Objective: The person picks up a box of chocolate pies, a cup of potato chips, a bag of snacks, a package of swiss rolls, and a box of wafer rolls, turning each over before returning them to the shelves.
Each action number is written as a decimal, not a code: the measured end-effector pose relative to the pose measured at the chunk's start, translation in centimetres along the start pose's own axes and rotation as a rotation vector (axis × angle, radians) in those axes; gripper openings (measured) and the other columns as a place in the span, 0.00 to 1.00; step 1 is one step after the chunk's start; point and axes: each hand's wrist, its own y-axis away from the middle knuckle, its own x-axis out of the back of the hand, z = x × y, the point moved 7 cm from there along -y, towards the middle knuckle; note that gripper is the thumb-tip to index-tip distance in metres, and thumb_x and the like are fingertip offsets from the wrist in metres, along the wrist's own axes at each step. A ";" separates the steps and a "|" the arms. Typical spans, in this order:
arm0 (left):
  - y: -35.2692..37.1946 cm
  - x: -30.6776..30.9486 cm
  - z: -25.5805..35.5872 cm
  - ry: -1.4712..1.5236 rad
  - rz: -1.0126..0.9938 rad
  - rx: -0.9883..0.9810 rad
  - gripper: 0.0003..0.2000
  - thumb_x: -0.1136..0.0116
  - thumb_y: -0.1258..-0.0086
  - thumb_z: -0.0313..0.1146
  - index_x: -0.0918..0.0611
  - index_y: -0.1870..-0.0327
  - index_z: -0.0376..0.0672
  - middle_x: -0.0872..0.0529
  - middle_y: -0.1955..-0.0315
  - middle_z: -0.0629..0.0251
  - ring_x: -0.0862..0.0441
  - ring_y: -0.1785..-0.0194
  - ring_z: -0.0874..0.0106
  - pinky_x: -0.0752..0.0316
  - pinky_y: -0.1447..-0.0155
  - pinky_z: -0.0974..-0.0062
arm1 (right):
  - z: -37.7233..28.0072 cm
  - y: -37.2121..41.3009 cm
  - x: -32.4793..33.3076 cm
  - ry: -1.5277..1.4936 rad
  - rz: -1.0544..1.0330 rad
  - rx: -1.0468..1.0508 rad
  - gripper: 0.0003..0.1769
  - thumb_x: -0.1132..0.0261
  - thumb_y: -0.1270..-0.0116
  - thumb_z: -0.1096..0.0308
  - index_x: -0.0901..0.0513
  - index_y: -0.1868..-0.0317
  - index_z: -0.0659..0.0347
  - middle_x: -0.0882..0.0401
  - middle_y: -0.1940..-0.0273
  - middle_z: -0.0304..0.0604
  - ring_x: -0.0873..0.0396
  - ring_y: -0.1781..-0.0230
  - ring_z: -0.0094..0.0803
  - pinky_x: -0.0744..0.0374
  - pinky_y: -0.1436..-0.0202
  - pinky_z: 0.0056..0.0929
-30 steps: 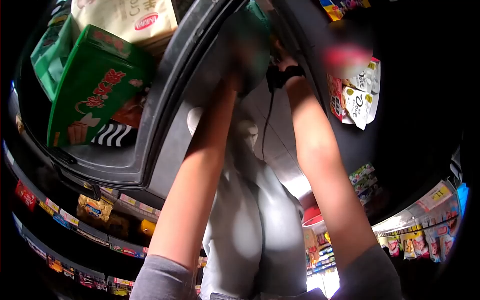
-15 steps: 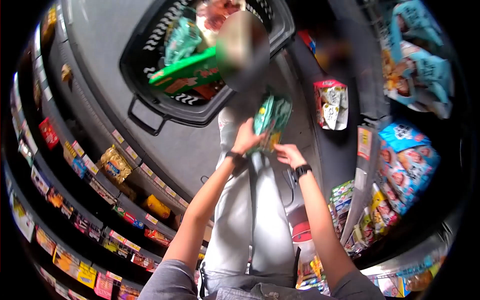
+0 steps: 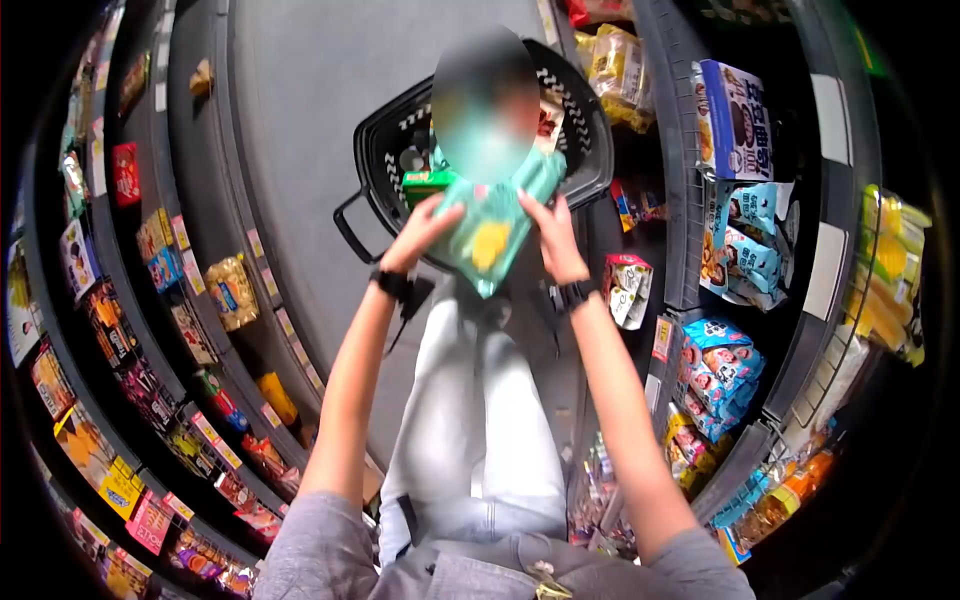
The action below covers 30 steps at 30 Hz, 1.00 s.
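Between my two hands, a green snack bag (image 3: 485,235) with a yellow patch hangs over the near edge of the black shopping basket (image 3: 372,165). My left hand (image 3: 422,238) pinches the bag's left side. My right hand (image 3: 556,238) grips its right side, thumb toward me. A bright green box (image 3: 428,184) lies in the basket just beyond my left hand. A blurred patch covers the middle of the basket and hides much of what is inside.
Shelves of packaged snacks line both sides. At left sits a bag of pale snacks (image 3: 232,293). To the right are a red and white open carton (image 3: 627,290), blue bags (image 3: 722,375) and a blue box (image 3: 737,120). The basket's handle (image 3: 358,228) sticks out at left.
The green bag has moved up and away from my legs to the basket, now spread between both hands. My right hand has closed on its side. The view has shifted, and the basket appears lower and farther right.
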 end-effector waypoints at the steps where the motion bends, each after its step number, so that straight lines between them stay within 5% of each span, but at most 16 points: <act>1: -1.9 1.2 -0.7 0.082 0.015 0.028 0.21 0.42 0.37 0.44 0.24 0.50 0.36 0.19 0.61 0.70 0.24 0.60 0.81 0.29 0.55 0.82 | 0.1 -2.2 -0.8 0.090 -0.005 0.003 0.31 0.31 0.45 0.67 0.34 0.44 0.68 0.26 0.49 0.44 0.28 0.48 0.29 0.30 0.45 0.26; 6: -10.0 6.8 -4.0 -0.043 0.250 0.019 0.20 0.48 0.33 0.45 0.21 0.56 0.33 0.17 0.65 0.66 0.22 0.62 0.78 0.28 0.58 0.80 | 4.5 -12.2 -3.2 0.335 -0.053 -0.231 0.20 0.32 0.46 0.64 0.22 0.58 0.72 0.19 0.62 0.46 0.20 0.68 0.28 0.23 0.65 0.23; 7: -11.2 7.9 -4.7 -0.200 0.307 0.073 0.21 0.49 0.33 0.48 0.20 0.59 0.33 0.16 0.67 0.62 0.21 0.62 0.75 0.27 0.58 0.77 | 4.2 -13.1 -3.9 0.411 0.011 -0.231 0.23 0.32 0.47 0.61 0.22 0.59 0.73 0.19 0.63 0.47 0.20 0.66 0.29 0.23 0.64 0.25; 9: -12.5 8.9 -4.1 -0.598 0.478 0.112 0.29 0.54 0.37 0.58 0.18 0.62 0.35 0.18 0.64 0.44 0.22 0.57 0.51 0.29 0.52 0.62 | 5.5 -17.1 -3.0 0.640 -0.005 -0.083 0.23 0.34 0.44 0.57 0.22 0.60 0.73 0.19 0.63 0.48 0.20 0.69 0.27 0.24 0.65 0.22; 11: -11.8 8.5 -1.5 -0.871 0.520 0.221 0.32 0.52 0.39 0.56 0.22 0.59 0.25 0.22 0.57 0.38 0.28 0.49 0.44 0.34 0.44 0.57 | 4.2 -18.5 -3.5 1.044 0.020 0.054 0.30 0.32 0.48 0.50 0.21 0.61 0.73 0.19 0.64 0.51 0.20 0.67 0.32 0.24 0.61 0.27; 12: -12.4 8.9 -1.8 -0.861 0.539 0.165 0.32 0.51 0.40 0.56 0.21 0.61 0.25 0.24 0.56 0.36 0.33 0.47 0.41 0.38 0.41 0.55 | 4.3 -19.0 -3.1 1.228 0.183 0.149 0.37 0.31 0.53 0.43 0.22 0.57 0.74 0.21 0.59 0.58 0.22 0.57 0.38 0.26 0.54 0.30; 15: -14.2 10.9 -4.3 -0.346 0.638 0.013 0.36 0.43 0.44 0.56 0.27 0.55 0.21 0.23 0.57 0.38 0.25 0.50 0.49 0.30 0.46 0.63 | 4.5 -19.2 -3.8 1.175 0.146 -0.016 0.50 0.30 0.56 0.41 0.34 0.44 0.75 0.29 0.48 0.61 0.31 0.43 0.42 0.29 0.46 0.32; 17: -16.0 11.6 -7.2 -0.004 0.615 0.168 0.37 0.38 0.47 0.56 0.27 0.54 0.23 0.20 0.57 0.47 0.22 0.50 0.63 0.28 0.49 0.71 | 6.1 -20.9 -2.7 1.023 0.120 -0.098 0.51 0.29 0.56 0.43 0.38 0.42 0.75 0.33 0.46 0.63 0.33 0.42 0.46 0.31 0.43 0.36; 19: -17.8 9.9 -9.4 0.346 0.279 0.348 0.26 0.40 0.42 0.53 0.24 0.55 0.36 0.18 0.62 0.62 0.19 0.63 0.72 0.24 0.58 0.74 | 7.2 -22.2 -2.5 0.863 0.083 -0.159 0.54 0.28 0.56 0.45 0.43 0.40 0.76 0.38 0.44 0.66 0.36 0.41 0.50 0.32 0.41 0.40; 21: -19.6 9.4 -9.7 0.557 0.209 0.298 0.20 0.41 0.40 0.49 0.21 0.58 0.40 0.17 0.66 0.67 0.19 0.65 0.75 0.23 0.58 0.76 | 9.4 -22.8 -3.8 0.435 -0.084 -0.404 0.54 0.24 0.59 0.54 0.45 0.40 0.76 0.39 0.43 0.64 0.29 0.46 0.46 0.23 0.50 0.35; 22: -20.6 10.0 -10.8 0.542 0.153 0.296 0.18 0.42 0.38 0.48 0.21 0.56 0.43 0.17 0.65 0.68 0.19 0.65 0.75 0.23 0.58 0.77 | 8.1 -21.8 -4.8 0.439 0.002 -0.437 0.51 0.22 0.60 0.60 0.42 0.43 0.78 0.34 0.46 0.62 0.22 0.55 0.40 0.19 0.59 0.29; 26: -18.2 8.5 -7.0 0.573 0.121 0.348 0.20 0.40 0.40 0.48 0.22 0.54 0.42 0.18 0.61 0.69 0.19 0.64 0.77 0.23 0.58 0.78 | 6.9 -19.9 -7.2 0.450 -0.234 -0.596 0.39 0.25 0.56 0.63 0.34 0.50 0.82 0.21 0.59 0.49 0.19 0.62 0.31 0.19 0.62 0.27; 30: -14.1 7.8 -4.3 0.336 0.239 0.154 0.23 0.35 0.43 0.43 0.25 0.51 0.37 0.20 0.60 0.64 0.22 0.60 0.77 0.25 0.57 0.79 | 4.1 -15.0 -7.7 0.307 -0.272 -0.464 0.44 0.24 0.56 0.65 0.41 0.43 0.70 0.27 0.53 0.51 0.22 0.57 0.34 0.20 0.57 0.30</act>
